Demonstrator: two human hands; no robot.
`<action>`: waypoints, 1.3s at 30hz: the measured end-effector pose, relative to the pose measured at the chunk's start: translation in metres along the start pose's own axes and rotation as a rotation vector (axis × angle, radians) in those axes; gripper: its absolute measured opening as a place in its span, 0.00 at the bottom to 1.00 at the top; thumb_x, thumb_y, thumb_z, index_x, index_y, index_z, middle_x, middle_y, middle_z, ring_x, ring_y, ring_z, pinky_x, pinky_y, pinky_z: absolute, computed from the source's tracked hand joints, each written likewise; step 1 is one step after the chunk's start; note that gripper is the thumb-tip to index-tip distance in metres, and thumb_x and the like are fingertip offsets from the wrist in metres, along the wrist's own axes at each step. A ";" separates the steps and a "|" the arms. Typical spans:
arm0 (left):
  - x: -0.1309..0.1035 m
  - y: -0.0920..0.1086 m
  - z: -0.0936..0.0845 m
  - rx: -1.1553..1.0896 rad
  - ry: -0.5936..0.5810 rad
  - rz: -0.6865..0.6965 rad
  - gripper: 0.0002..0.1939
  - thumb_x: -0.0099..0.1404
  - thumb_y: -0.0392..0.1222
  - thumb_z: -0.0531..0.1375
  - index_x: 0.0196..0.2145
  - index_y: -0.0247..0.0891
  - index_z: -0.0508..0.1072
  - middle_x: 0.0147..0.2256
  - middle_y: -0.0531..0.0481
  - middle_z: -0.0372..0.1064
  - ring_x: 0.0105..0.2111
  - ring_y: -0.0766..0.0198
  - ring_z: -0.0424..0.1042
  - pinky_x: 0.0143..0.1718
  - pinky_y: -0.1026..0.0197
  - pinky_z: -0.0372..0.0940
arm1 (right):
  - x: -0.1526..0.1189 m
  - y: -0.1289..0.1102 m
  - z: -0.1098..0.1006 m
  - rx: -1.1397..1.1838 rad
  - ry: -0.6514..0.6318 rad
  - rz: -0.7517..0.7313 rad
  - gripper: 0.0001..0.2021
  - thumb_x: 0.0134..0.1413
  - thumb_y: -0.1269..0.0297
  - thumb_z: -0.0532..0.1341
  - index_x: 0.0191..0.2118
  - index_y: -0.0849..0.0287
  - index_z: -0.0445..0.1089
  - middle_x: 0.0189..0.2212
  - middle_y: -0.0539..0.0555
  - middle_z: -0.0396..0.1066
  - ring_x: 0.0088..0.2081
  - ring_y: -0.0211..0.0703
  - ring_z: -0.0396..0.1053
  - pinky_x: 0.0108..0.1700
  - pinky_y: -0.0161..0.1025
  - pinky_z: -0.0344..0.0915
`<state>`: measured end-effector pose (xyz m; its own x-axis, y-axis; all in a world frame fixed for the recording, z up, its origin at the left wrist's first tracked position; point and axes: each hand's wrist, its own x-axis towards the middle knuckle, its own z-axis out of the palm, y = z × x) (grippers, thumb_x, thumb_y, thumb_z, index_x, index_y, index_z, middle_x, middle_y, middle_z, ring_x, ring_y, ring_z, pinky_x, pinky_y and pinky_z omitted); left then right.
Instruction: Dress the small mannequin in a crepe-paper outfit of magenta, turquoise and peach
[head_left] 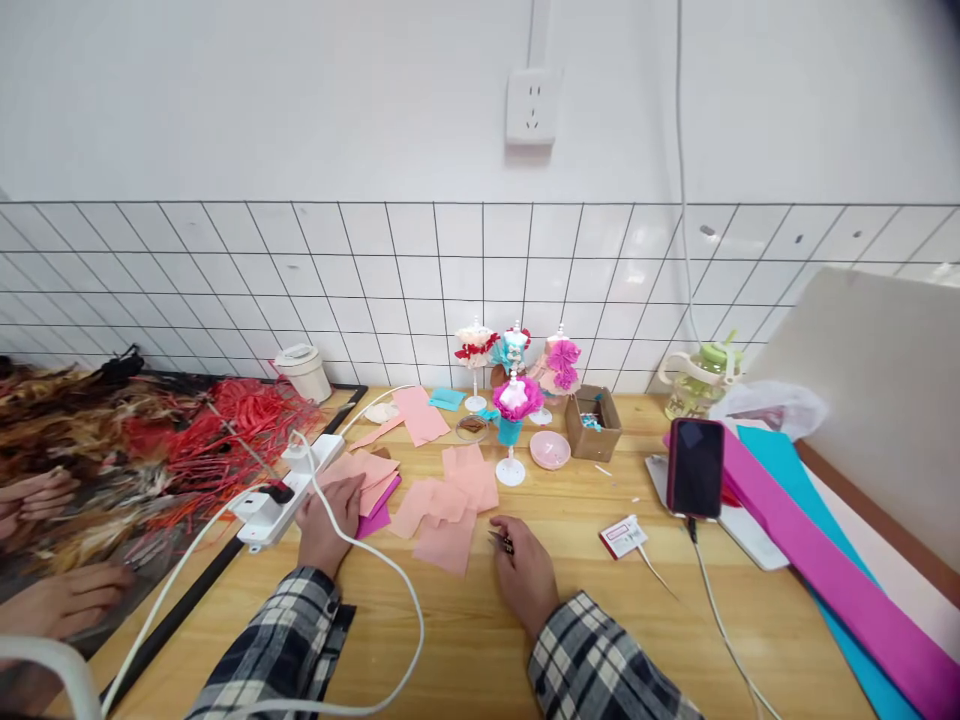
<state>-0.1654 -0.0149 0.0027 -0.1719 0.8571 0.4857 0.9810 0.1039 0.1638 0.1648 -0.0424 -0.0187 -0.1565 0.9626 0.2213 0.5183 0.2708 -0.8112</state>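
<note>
My left hand (330, 522) lies on a stack of salmon-pink paper pieces (381, 468), its fingers stretched over the near left edge. Magenta paper (375, 518) sticks out under that stack. My right hand (529, 572) is closed around a small dark tool (501, 542) with a pointed metal tip; most of it is hidden in the fingers. Between the hands lie overlapping salmon-pink paper squares (448, 505). Beyond them stands a small white dress-form figure (511, 430) with a magenta ruffle and blue wrap.
Several decorated figures (475, 352) stand behind, near a pink bowl (550, 450) and cardboard box (609, 437). A power strip (289, 500) and white cable lie left. Another person's hands (67, 598) are beside feathers. Right are a phone (696, 468) and long paper strips (817, 560).
</note>
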 end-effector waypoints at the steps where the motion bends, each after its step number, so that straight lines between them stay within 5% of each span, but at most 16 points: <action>1: -0.001 0.000 0.000 0.011 0.039 -0.022 0.18 0.66 0.41 0.49 0.49 0.40 0.72 0.46 0.41 0.72 0.48 0.48 0.67 0.49 0.42 0.53 | 0.000 0.000 0.000 -0.001 0.004 0.001 0.18 0.48 0.73 0.51 0.46 0.56 0.66 0.39 0.53 0.71 0.41 0.43 0.69 0.44 0.39 0.63; 3: -0.004 0.003 -0.002 0.027 0.119 -0.027 0.18 0.66 0.43 0.49 0.50 0.40 0.71 0.46 0.41 0.72 0.48 0.47 0.66 0.50 0.40 0.52 | -0.001 0.000 0.000 -0.006 0.006 0.005 0.19 0.47 0.74 0.52 0.47 0.56 0.66 0.38 0.53 0.70 0.40 0.43 0.68 0.43 0.39 0.63; 5: -0.010 0.012 -0.006 0.000 0.117 0.106 0.16 0.66 0.44 0.51 0.47 0.39 0.73 0.42 0.41 0.73 0.45 0.49 0.68 0.49 0.42 0.55 | -0.001 0.001 0.000 -0.011 0.003 0.009 0.21 0.44 0.75 0.52 0.47 0.57 0.66 0.37 0.52 0.70 0.39 0.43 0.68 0.43 0.39 0.63; 9: -0.025 0.048 -0.005 -0.199 -0.119 0.563 0.13 0.65 0.41 0.52 0.40 0.42 0.76 0.39 0.45 0.74 0.43 0.56 0.70 0.47 0.50 0.62 | 0.000 0.003 0.000 -0.011 -0.003 -0.001 0.21 0.43 0.75 0.53 0.47 0.57 0.66 0.37 0.52 0.70 0.39 0.43 0.68 0.44 0.39 0.63; 11: -0.033 0.068 -0.001 -0.282 -0.208 0.604 0.15 0.65 0.42 0.53 0.47 0.43 0.73 0.46 0.45 0.71 0.48 0.55 0.67 0.51 0.49 0.61 | 0.000 0.003 -0.001 -0.016 -0.005 -0.002 0.21 0.44 0.75 0.53 0.47 0.58 0.66 0.37 0.53 0.70 0.40 0.42 0.68 0.44 0.39 0.63; 15: -0.041 0.084 0.005 -0.426 -0.308 0.441 0.15 0.66 0.44 0.52 0.46 0.40 0.73 0.45 0.42 0.72 0.46 0.57 0.70 0.49 0.52 0.65 | -0.005 -0.008 -0.005 -0.105 -0.061 -0.093 0.21 0.47 0.73 0.54 0.49 0.57 0.65 0.41 0.55 0.70 0.42 0.44 0.67 0.47 0.41 0.62; 20: -0.048 0.078 0.001 -0.487 -0.350 0.432 0.14 0.65 0.45 0.54 0.44 0.40 0.74 0.44 0.45 0.73 0.46 0.60 0.71 0.49 0.57 0.66 | -0.016 -0.025 -0.007 -0.276 -0.312 -0.348 0.31 0.46 0.67 0.58 0.60 0.54 0.57 0.56 0.54 0.62 0.49 0.48 0.62 0.53 0.44 0.57; 24: -0.046 0.073 -0.003 -0.523 -0.272 0.250 0.21 0.61 0.47 0.58 0.51 0.39 0.70 0.50 0.43 0.70 0.51 0.54 0.67 0.53 0.51 0.62 | -0.018 -0.025 -0.005 -0.313 -0.350 -0.335 0.25 0.47 0.66 0.59 0.54 0.54 0.64 0.55 0.52 0.65 0.47 0.48 0.62 0.53 0.45 0.57; 27: -0.040 0.067 -0.001 -0.477 -0.211 0.070 0.18 0.55 0.50 0.62 0.42 0.39 0.76 0.44 0.43 0.74 0.48 0.48 0.68 0.53 0.45 0.59 | -0.018 -0.020 -0.003 -0.295 -0.342 -0.321 0.21 0.47 0.67 0.57 0.50 0.54 0.67 0.54 0.50 0.66 0.48 0.46 0.61 0.53 0.44 0.56; 30: -0.037 0.061 0.002 -0.505 -0.194 -0.043 0.14 0.59 0.50 0.58 0.34 0.39 0.78 0.36 0.45 0.77 0.40 0.52 0.72 0.47 0.49 0.65 | -0.017 -0.017 -0.003 -0.283 -0.345 -0.318 0.21 0.47 0.69 0.57 0.49 0.54 0.67 0.54 0.50 0.66 0.48 0.45 0.62 0.53 0.42 0.56; 35: -0.036 0.051 0.004 -0.557 -0.091 -0.215 0.22 0.65 0.52 0.50 0.41 0.33 0.76 0.36 0.45 0.78 0.35 0.56 0.76 0.36 0.56 0.71 | -0.016 -0.017 -0.003 -0.272 -0.348 -0.310 0.21 0.47 0.69 0.57 0.50 0.54 0.67 0.54 0.51 0.66 0.50 0.44 0.61 0.54 0.42 0.56; 39: -0.021 0.048 -0.001 -0.570 -0.056 -0.205 0.22 0.65 0.52 0.50 0.43 0.34 0.75 0.38 0.44 0.77 0.37 0.57 0.76 0.39 0.56 0.70 | -0.017 -0.017 -0.002 -0.275 -0.348 -0.302 0.21 0.46 0.69 0.57 0.49 0.53 0.67 0.54 0.50 0.66 0.51 0.45 0.61 0.55 0.43 0.55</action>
<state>-0.1149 -0.0287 0.0012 -0.3325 0.8749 0.3523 0.7231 -0.0034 0.6908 0.1606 -0.0633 -0.0073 -0.5779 0.7929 0.1930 0.6006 0.5734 -0.5573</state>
